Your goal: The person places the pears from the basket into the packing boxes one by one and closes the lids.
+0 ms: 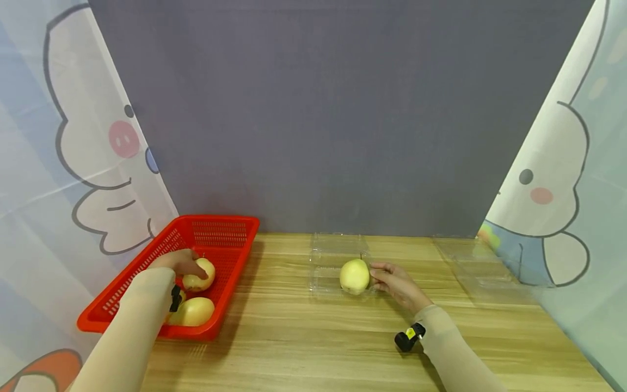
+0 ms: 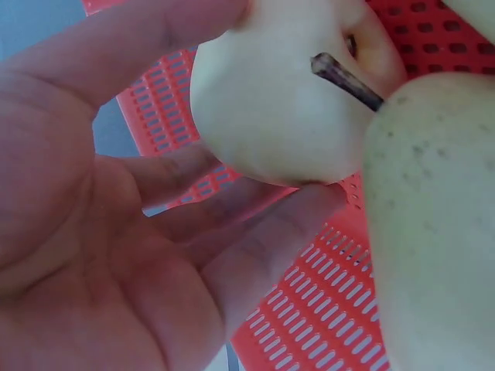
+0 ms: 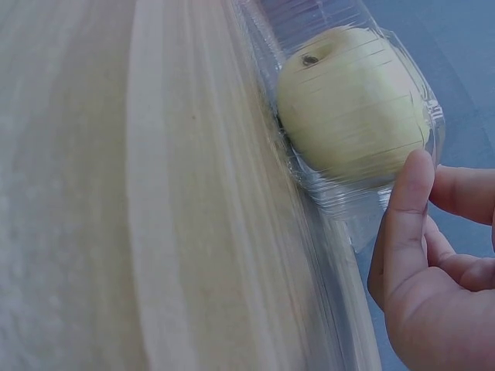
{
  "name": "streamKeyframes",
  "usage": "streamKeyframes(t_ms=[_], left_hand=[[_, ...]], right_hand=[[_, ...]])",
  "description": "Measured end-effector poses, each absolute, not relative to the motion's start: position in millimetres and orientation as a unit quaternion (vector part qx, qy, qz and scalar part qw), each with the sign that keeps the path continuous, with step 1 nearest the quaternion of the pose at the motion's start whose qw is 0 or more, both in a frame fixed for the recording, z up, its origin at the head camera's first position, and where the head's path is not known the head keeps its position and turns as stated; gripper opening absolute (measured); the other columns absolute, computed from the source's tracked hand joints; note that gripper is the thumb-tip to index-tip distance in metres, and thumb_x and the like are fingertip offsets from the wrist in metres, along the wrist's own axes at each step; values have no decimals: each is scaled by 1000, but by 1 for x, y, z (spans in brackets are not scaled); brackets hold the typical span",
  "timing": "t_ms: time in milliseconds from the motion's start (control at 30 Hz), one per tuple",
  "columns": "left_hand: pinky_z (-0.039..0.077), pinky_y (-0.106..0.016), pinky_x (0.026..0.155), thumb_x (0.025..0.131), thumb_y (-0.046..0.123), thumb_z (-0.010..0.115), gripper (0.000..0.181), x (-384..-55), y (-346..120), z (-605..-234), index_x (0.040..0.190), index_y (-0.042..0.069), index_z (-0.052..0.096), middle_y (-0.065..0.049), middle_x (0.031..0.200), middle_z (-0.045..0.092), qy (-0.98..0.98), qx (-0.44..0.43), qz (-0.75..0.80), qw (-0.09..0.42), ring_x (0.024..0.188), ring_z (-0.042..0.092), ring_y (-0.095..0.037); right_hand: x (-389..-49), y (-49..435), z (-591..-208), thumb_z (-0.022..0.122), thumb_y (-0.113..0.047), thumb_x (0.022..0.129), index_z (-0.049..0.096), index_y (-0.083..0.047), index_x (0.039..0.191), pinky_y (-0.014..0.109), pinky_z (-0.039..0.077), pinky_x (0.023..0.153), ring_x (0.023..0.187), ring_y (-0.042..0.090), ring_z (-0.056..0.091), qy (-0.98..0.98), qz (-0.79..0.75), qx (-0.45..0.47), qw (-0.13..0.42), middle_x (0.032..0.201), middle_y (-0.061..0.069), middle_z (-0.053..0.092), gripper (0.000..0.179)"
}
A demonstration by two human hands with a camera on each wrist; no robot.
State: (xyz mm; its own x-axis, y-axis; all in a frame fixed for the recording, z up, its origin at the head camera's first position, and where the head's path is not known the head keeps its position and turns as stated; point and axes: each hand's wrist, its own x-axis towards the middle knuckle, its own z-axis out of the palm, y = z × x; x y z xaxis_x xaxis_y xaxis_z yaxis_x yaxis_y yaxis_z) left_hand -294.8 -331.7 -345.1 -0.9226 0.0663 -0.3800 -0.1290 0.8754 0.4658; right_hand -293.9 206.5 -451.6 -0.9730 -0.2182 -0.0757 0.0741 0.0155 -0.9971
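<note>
On the left, my left hand (image 1: pixel 178 263) grips a pale yellow pear (image 1: pixel 204 276) inside the red plastic basket (image 1: pixel 219 231). The left wrist view shows thumb and fingers spread around this pear (image 2: pixel 271 100), with another stemmed pear (image 2: pixel 437 216) close beside it. Toward the centre of the table, a single pear (image 1: pixel 355 276) sits in a clear plastic clamshell box (image 1: pixel 323 272) whose lid stands raised at the back. My right hand (image 1: pixel 399 284) pinches the box's right edge between thumb and fingers. Seen from the right wrist, the fingertips (image 3: pixel 418 170) are right at the plastic rim.
More pears (image 1: pixel 195 312) lie in the near end of the basket. Clear plastic packaging (image 1: pixel 482 267) lies at the right side of the wooden table (image 1: pixel 294 348). A grey panel (image 1: pixel 343 120) stands behind, with printed cloth (image 1: pixel 543 218) along both sides.
</note>
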Motion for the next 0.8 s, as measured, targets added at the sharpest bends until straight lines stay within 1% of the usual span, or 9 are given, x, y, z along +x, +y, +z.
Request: streamKeyframes(t_ms=[100, 200, 367, 600, 800], left_hand=[[49, -54, 90, 83, 30, 77, 76, -295, -331, -346, 138, -11, 44, -29, 122, 54, 943, -15, 259, 207, 107, 52, -42], [52, -50, 86, 83, 32, 76, 77, -297, -330, -347, 138, -10, 42, -28, 119, 54, 938, -27, 270, 214, 103, 55, -41], [51, -52, 87, 83, 37, 77, 76, -301, -329, -347, 135, -8, 43, -32, 121, 51, 936, -54, 274, 213, 104, 54, -46], [50, -54, 90, 83, 39, 77, 82, -306, -330, -349, 138, -8, 40, -36, 126, 47, 933, -64, 272, 226, 109, 51, -49], [49, -54, 89, 82, 43, 76, 86, -306, -331, -352, 140, -9, 39, -37, 127, 46, 940, -57, 257, 217, 108, 51, -46]], right_hand=[[-294, 206, -452, 55, -7, 103, 36, 16, 142, 21, 54, 73, 86, 12, 58, 703, -702, -48, 105, 107, 9, 57, 49], [-295, 206, -452, 55, -7, 103, 35, 16, 143, 20, 54, 73, 86, 12, 58, 702, -703, -50, 106, 107, 9, 57, 51], [-294, 206, -451, 55, -7, 102, 34, 17, 143, 20, 54, 73, 86, 11, 58, 699, -705, -56, 104, 106, 8, 57, 52], [-294, 206, -450, 55, -7, 103, 33, 18, 143, 19, 53, 72, 86, 11, 58, 701, -702, -60, 106, 105, 7, 58, 52], [-294, 205, -451, 55, -6, 103, 34, 18, 142, 19, 53, 71, 85, 11, 58, 700, -704, -58, 103, 104, 7, 58, 51]])
